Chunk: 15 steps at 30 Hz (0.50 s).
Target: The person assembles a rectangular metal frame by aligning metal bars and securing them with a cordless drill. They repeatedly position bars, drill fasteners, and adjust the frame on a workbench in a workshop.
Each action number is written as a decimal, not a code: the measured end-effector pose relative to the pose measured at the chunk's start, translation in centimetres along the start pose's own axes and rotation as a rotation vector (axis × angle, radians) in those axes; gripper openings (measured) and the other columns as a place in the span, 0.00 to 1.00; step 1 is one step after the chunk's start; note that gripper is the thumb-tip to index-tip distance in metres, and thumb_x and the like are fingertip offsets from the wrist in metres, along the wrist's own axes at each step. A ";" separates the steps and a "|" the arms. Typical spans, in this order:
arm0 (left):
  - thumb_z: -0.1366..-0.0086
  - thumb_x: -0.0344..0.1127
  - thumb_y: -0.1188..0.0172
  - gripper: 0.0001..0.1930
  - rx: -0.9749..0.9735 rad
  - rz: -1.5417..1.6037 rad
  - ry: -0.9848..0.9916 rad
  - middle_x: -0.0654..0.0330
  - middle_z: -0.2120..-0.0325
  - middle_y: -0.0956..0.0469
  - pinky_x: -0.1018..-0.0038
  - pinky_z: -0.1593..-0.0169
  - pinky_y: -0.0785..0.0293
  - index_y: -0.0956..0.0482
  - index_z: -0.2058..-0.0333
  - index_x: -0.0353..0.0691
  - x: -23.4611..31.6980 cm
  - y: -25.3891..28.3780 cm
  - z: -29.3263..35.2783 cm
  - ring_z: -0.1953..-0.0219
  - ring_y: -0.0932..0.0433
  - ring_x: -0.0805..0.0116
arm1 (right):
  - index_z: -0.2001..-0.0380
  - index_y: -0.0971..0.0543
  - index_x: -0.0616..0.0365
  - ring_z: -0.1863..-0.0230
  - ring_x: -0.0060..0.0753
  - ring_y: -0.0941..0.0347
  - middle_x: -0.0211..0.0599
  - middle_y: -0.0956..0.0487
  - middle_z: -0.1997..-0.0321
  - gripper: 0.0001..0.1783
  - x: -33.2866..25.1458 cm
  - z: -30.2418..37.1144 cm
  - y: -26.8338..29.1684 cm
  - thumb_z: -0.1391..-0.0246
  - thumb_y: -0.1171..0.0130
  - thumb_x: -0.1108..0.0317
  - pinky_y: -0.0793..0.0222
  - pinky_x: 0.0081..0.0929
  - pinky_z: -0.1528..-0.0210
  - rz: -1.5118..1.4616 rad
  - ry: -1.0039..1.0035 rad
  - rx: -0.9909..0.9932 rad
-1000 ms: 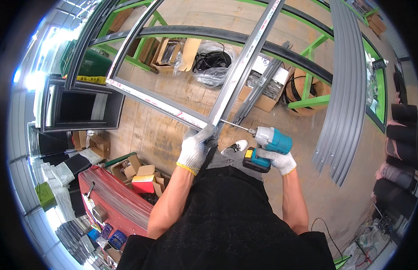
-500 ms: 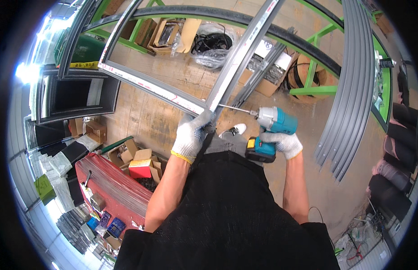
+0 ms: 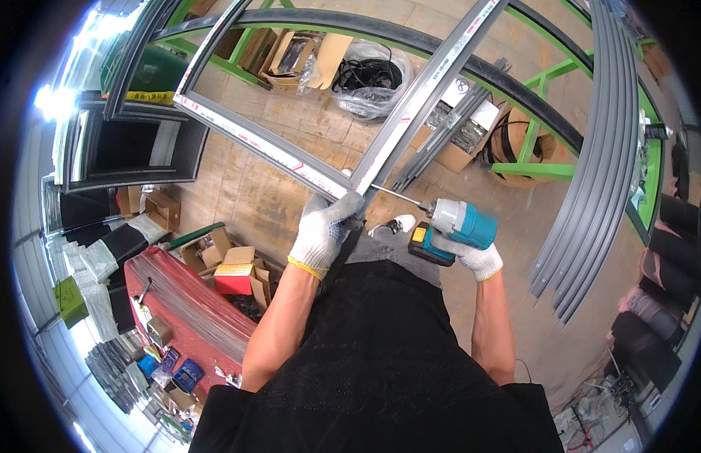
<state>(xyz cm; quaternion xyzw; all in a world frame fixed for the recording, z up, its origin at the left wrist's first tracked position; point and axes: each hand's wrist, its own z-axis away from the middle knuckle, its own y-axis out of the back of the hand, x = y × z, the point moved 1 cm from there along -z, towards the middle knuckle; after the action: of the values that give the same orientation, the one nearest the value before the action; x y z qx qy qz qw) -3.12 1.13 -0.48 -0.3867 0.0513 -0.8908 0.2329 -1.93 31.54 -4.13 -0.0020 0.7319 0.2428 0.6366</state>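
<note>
My left hand [image 3: 324, 230], in a white knitted glove with a yellow cuff, is closed round the near corner of a grey metal frame [image 3: 260, 151]. Strips of white printed film run along the frame's bars. In my gloved right hand [image 3: 479, 259] is a teal cordless drill [image 3: 473, 224] with a battery at its base. From it a long thin bit [image 3: 395, 194] points left, and its tip meets the side of the frame just beyond my left hand. The screw or hole at the tip is too small to make out.
The frame rests on a green stand [image 3: 527, 143] with black padded rails. Several long grey profiles [image 3: 592, 166] hang over its right side. Below stand open cartons [image 3: 290, 60] and a bag of black cable [image 3: 369, 75]. At left is a red-covered table [image 3: 188, 302] with small boxes.
The drill has tilted, its rear end dropping toward me and its battery swinging up and left. My left hand keeps its hold on the corner, while the whole view has shifted slightly.
</note>
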 end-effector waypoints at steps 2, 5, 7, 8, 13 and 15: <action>0.35 0.33 0.29 0.20 0.000 -0.002 -0.011 0.59 0.65 0.19 0.73 0.63 0.26 0.22 0.47 0.32 -0.1 0.1 0.0 0.68 0.22 0.70 | 0.51 0.12 0.55 0.54 0.36 0.16 0.34 0.13 0.53 0.24 0.0 -0.3 0.1 0.54 0.19 0.71 0.20 0.33 0.53 0.103 0.055 -0.005; 0.34 0.33 0.30 0.18 -0.009 -0.041 -0.013 0.57 0.65 0.19 0.73 0.63 0.25 0.22 0.49 0.31 -0.1 0.2 0.1 0.67 0.21 0.68 | 0.50 0.12 0.53 0.49 0.41 0.15 0.37 0.12 0.49 0.24 0.1 -0.4 0.4 0.53 0.19 0.67 0.21 0.35 0.45 -0.024 -0.058 -0.024; 0.31 0.32 0.32 0.18 -0.022 -0.037 -0.024 0.53 0.62 0.18 0.71 0.62 0.21 0.24 0.49 0.27 0.1 0.2 0.2 0.64 0.19 0.64 | 0.50 0.12 0.52 0.47 0.43 0.15 0.38 0.12 0.47 0.25 0.1 -0.4 0.6 0.53 0.19 0.66 0.22 0.36 0.41 -0.002 -0.072 -0.034; 0.31 0.32 0.32 0.18 -0.034 -0.039 -0.018 0.53 0.62 0.18 0.71 0.62 0.22 0.24 0.49 0.27 0.3 0.2 0.2 0.63 0.19 0.65 | 0.50 0.12 0.52 0.47 0.43 0.15 0.38 0.12 0.47 0.25 0.0 -0.4 0.6 0.54 0.19 0.66 0.22 0.36 0.42 0.075 -0.024 -0.036; 0.32 0.31 0.31 0.19 -0.086 0.014 0.028 0.55 0.62 0.19 0.73 0.63 0.23 0.24 0.47 0.28 1.0 0.0 0.6 0.65 0.20 0.67 | 0.52 0.12 0.55 0.52 0.38 0.15 0.36 0.12 0.52 0.24 -0.2 -0.4 0.6 0.55 0.18 0.69 0.21 0.34 0.49 0.092 0.018 -0.010; 0.33 0.31 0.31 0.19 -0.059 -0.021 0.033 0.55 0.63 0.19 0.73 0.63 0.23 0.25 0.47 0.28 1.2 -0.2 0.7 0.65 0.21 0.67 | 0.54 0.13 0.57 0.60 0.32 0.16 0.33 0.14 0.60 0.22 -0.3 -0.3 0.4 0.55 0.18 0.72 0.21 0.31 0.57 0.028 -0.020 0.018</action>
<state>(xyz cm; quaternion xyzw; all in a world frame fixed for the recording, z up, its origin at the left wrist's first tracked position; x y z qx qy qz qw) -3.35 0.85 0.86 -0.3792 0.0772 -0.8976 0.2110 -2.33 31.68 -3.73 0.0163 0.7274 0.2452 0.6406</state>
